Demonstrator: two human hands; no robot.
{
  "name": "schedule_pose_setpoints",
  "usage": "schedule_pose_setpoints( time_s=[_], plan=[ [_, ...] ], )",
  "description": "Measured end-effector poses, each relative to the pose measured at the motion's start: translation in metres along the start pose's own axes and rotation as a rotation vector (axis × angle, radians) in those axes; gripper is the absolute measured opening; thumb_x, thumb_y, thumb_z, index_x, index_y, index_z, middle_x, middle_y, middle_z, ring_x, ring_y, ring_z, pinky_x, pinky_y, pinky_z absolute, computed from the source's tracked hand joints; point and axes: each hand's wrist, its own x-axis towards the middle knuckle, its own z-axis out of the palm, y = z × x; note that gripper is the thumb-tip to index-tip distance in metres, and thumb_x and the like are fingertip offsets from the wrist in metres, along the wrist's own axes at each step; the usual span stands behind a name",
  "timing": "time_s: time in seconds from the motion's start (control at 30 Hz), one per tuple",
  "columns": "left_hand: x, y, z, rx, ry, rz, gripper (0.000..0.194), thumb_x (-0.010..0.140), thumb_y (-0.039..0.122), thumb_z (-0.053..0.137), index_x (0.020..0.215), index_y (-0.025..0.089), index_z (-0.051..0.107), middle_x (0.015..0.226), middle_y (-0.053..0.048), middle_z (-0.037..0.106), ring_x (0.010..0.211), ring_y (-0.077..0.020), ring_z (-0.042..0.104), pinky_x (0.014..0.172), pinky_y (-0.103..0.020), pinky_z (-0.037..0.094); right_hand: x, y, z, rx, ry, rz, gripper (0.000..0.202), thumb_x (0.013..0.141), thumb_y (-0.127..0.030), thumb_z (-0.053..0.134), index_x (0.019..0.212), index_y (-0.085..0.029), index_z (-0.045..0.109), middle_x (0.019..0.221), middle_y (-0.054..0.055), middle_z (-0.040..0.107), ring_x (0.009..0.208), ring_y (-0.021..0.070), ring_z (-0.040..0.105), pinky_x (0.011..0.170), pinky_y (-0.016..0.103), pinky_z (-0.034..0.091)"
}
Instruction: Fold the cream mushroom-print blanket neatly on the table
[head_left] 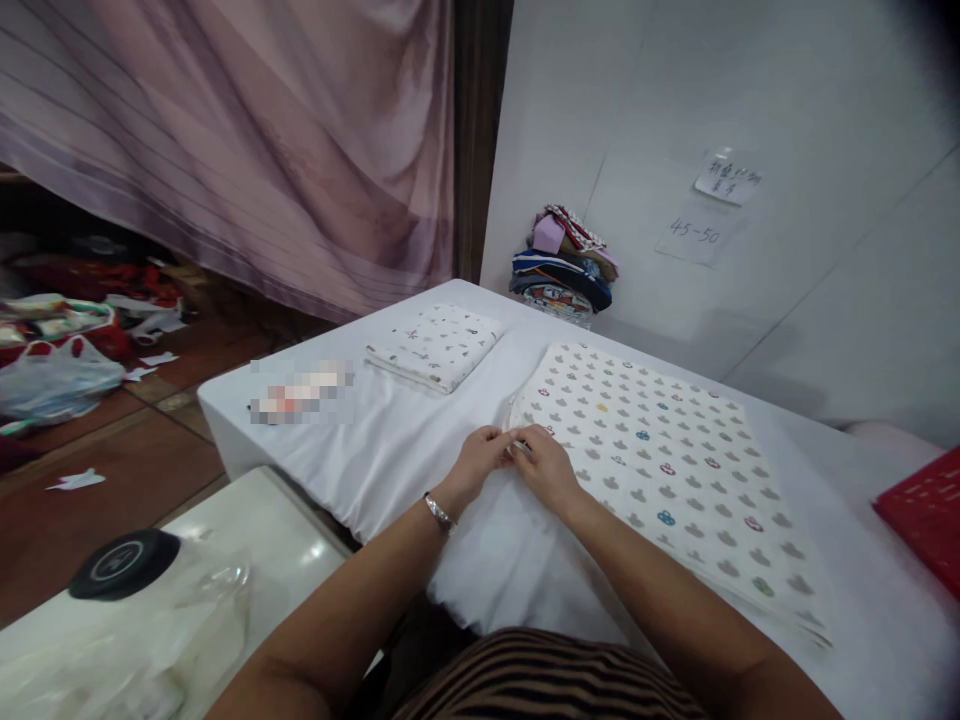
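A white cloth [637, 450] with grey mouse-head shapes and a few coloured ones lies spread flat, with layered edges, on a white-sheeted bed or table [360, 470]. At its left corner my two hands meet, fingers pinched. My left hand [480, 462], with a silver bracelet at the wrist, holds the corner from the left. From the right, my right hand [546, 465] grips the same edge. The fingertips hide the bit of fabric between them. Farther back lies a folded white cloth [435, 345] with small dark prints.
A blurred-out item [300, 392] lies at the left edge. Folded fabrics [562, 265] are stacked by the wall. A red basket [926, 515] stands far right. A white surface at front left bears a black round object [124, 563] and clear plastic [187, 610]. A pink curtain [337, 150] hangs behind.
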Motion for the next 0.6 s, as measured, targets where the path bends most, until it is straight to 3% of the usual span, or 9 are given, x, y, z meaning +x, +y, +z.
schedule_pose_setpoints(
  time_s=[0.13,0.3,0.37,0.5,0.6],
  plan=[
    [0.002,-0.008,-0.001,0.07,0.05,0.001,0.033,0.062,0.036,0.073,0.07,0.016,0.048,0.06,0.004,0.053,0.059,-0.011,0.055,0.059,-0.026,0.049,-0.006,0.006,0.002,0.265,-0.046,0.127,0.021,0.077,-0.02,0.053,0.095,-0.022,0.064,0.092,0.003,0.065,0.084,0.0177,0.058,0.076,0.031,0.047],
    [0.008,-0.02,-0.006,0.404,0.115,0.03,0.015,0.064,0.018,0.062,0.069,0.018,0.048,0.061,0.003,0.054,0.055,-0.0118,0.055,0.053,-0.023,0.044,-0.01,0.023,0.0,0.511,-0.236,0.271,0.047,0.07,-0.009,0.048,0.113,-0.021,0.06,0.099,0.003,0.069,0.083,0.0165,0.063,0.074,0.03,0.05],
    [0.01,-0.024,-0.007,0.526,0.129,0.062,0.013,0.064,0.016,0.059,0.068,0.019,0.047,0.06,0.004,0.052,0.054,-0.0122,0.054,0.051,-0.023,0.042,0.0,0.03,-0.005,0.423,-0.24,0.231,0.048,0.07,-0.006,0.046,0.113,-0.021,0.06,0.098,0.002,0.07,0.083,0.0164,0.064,0.076,0.031,0.05],
    [0.01,-0.027,-0.006,0.679,0.141,0.164,0.009,0.065,0.016,0.054,0.068,0.02,0.047,0.062,0.002,0.054,0.056,-0.0121,0.05,0.051,-0.022,0.036,0.038,0.037,-0.022,0.039,-0.138,0.005,0.037,0.073,-0.005,0.045,0.098,-0.02,0.068,0.1,0.004,0.069,0.094,0.0182,0.061,0.09,0.035,0.045],
    [0.005,-0.023,-0.004,0.74,0.148,0.216,0.008,0.065,0.016,0.053,0.068,0.02,0.046,0.063,0.002,0.053,0.057,-0.012,0.048,0.052,-0.023,0.033,0.068,0.037,-0.028,-0.122,-0.214,-0.111,0.041,0.073,-0.001,0.045,0.1,-0.021,0.069,0.109,0.005,0.066,0.103,0.0193,0.058,0.092,0.035,0.044]
  ],
)
